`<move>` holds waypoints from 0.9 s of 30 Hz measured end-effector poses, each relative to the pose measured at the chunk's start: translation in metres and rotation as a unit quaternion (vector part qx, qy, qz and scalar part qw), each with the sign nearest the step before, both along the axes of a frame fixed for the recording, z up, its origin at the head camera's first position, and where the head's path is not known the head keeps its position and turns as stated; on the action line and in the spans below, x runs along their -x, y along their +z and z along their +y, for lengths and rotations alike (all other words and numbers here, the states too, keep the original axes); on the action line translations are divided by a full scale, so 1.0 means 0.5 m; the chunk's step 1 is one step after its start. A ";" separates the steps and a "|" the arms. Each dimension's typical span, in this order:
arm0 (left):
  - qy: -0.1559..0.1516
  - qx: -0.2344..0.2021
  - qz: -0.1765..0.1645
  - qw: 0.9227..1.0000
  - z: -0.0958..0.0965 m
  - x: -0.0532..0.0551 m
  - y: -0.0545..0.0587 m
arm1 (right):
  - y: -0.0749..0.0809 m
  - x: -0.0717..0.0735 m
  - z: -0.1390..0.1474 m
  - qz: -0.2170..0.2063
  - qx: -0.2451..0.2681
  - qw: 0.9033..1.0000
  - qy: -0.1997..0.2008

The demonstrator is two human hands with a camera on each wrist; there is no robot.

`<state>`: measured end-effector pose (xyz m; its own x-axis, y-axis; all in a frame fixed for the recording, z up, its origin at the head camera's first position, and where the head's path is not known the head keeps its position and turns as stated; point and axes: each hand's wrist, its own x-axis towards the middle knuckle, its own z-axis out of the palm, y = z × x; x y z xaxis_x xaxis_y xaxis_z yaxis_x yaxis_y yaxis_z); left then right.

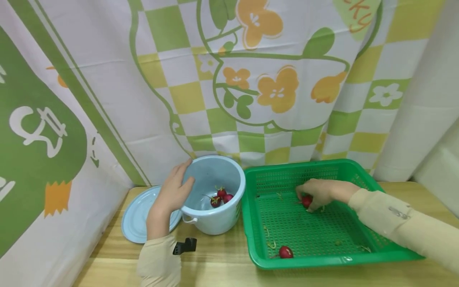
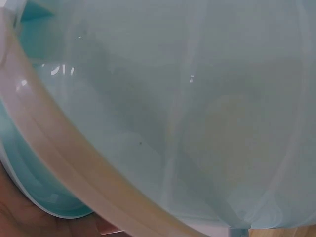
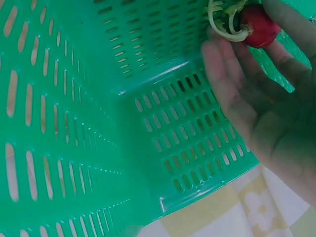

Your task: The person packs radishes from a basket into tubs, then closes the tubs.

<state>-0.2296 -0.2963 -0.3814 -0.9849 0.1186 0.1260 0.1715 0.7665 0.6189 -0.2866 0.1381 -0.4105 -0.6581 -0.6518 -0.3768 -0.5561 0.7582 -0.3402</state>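
My right hand [image 1: 317, 193], inside the green basket [image 1: 258, 261], pinches a red radish [image 3: 258, 27] with a curled pale-green stem between thumb and fingers. Another radish [image 1: 285, 252] lies near the basket's front edge. At the left rim of a light-blue bucket [image 1: 215, 221], my left hand [image 1: 175, 189] rests with its fingers fairly straight and its thumb over the opening. Several radishes [image 1: 221, 193] sit in the bottom of the bucket. The left wrist view is mostly filled by the bucket's wall [image 2: 148, 113], with part of the hand at lower left.
A round blue lid [image 1: 134, 215] lies flat on the wooden table [image 1: 211, 259], left of the bucket. Bits of stem [image 1: 271, 244] are scattered on the basket floor. A patterned cloth [image 1: 265, 135] hangs close behind the bucket and basket.
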 end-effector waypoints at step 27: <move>-0.001 -0.002 0.001 1.000 0.003 0.000 0.000 | -0.002 0.001 -0.003 -0.014 -0.004 1.000 0.003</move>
<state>-0.2296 -0.2947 -0.3813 -0.9842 0.1209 0.1291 0.1752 0.7639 0.6210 -0.2874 0.1365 -0.4115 -0.6428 -0.6527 -0.4010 -0.5511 0.7576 -0.3497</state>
